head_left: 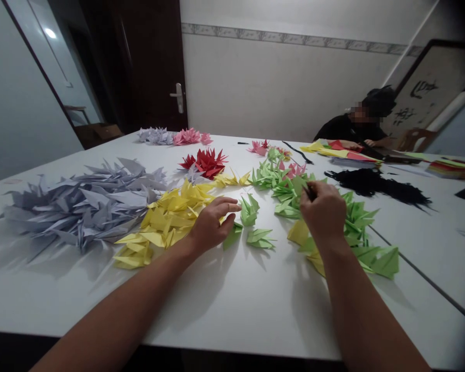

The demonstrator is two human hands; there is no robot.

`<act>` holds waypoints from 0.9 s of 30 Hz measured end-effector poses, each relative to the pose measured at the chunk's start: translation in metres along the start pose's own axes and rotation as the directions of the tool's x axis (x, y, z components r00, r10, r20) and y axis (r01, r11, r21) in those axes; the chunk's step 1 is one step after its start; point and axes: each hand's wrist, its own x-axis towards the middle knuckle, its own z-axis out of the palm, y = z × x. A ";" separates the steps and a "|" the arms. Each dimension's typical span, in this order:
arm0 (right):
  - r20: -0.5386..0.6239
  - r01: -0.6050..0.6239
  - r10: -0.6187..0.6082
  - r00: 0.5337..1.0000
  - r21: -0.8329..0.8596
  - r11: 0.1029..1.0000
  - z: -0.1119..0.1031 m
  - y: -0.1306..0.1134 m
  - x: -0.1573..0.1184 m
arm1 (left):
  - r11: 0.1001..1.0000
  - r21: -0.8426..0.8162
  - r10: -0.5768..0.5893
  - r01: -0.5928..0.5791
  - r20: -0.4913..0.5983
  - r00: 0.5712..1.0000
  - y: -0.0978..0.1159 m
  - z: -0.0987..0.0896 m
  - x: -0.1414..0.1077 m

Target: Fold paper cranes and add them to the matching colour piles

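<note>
My left hand (216,223) is over the table, fingers apart, beside a small group of green folded paper pieces (249,211); nothing shows in its grasp. My right hand (323,209) is closed with fingertips pinched on a green paper piece (299,187), above the larger green pile (282,192). Yellow folded pieces (170,214) lie to the left of my left hand, next to a big pale grey-violet pile (85,201). A yellow piece (299,232) rests just left of my right wrist.
Red folded papers (205,163) and pink ones (188,136) lie farther back on the white table (225,310). At the right are a black stringy bundle (380,186) and flat coloured sheets (451,168). A person in black (337,128) sits at the far right.
</note>
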 end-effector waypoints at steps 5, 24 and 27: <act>-0.049 -0.110 0.192 0.980 0.672 0.732 0.000 -0.031 -0.011 | 0.992 -0.088 -0.092 0.086 -0.063 0.994 -0.002 0.003 -0.003; 0.442 -0.398 -0.035 0.896 0.837 0.376 0.004 -0.073 -0.043 | 0.582 -0.703 -0.530 0.409 0.054 0.846 0.006 0.002 0.008; 0.548 -0.435 -0.159 0.821 0.782 0.446 0.004 -0.072 -0.043 | 0.531 -0.739 -0.569 0.415 0.052 0.821 0.006 0.001 0.010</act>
